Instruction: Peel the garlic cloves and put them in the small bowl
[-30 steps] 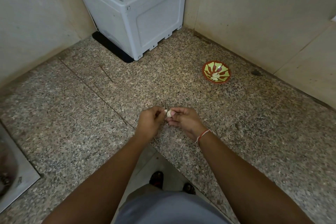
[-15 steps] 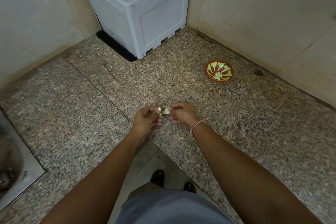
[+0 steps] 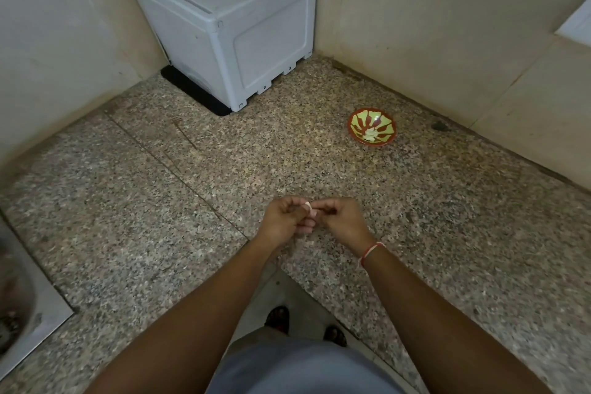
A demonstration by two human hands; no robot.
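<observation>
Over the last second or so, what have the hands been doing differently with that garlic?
The left hand and right hand, drawn slightly apart half a second ago with the garlic clove and a strip of skin showing between them, have closed together again, fingertips meeting. Both keep their grip on it. The small bowl stays put, pale pieces inside.

Two hands over the worktop (image 3: 447, 233): left hand (image 3: 283, 219) and right hand (image 3: 343, 217). One garlic clove (image 3: 309, 205) is pinched between them. One small bowl (image 3: 372, 127), pale cloves inside, too small to count. One grey box (image 3: 230, 22). One sink (image 3: 19, 323). One wrist thread (image 3: 371, 251).
</observation>
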